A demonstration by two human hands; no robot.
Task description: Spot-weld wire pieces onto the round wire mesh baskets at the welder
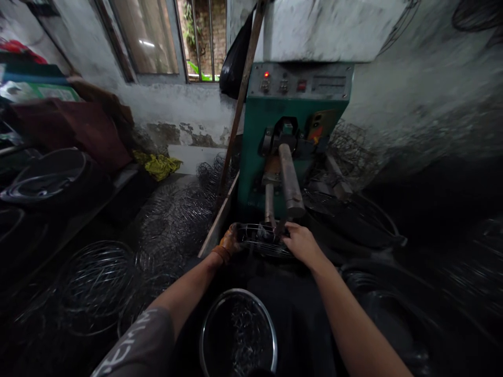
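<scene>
Before the green machine (291, 141), both hands' grip clamps a flat-lying wire basket (261, 241), long axis left-right.

**Hardly a legible word in the workshop**

Scanning for print, and very little comes through. The grey sleeve (137, 345) on the person's left arm carries pale lettering along its edge, but it is turned sideways, cut off by the frame and too smeared to spell out. Up on the green machine (275, 157), the grey control panel (301, 81) shows a lit red lamp and a pale plate to its right, with any writing there too small to make out. An orange and yellow sticker (316, 131) sits below, wording unreadable. No brand or number can be read.
</scene>
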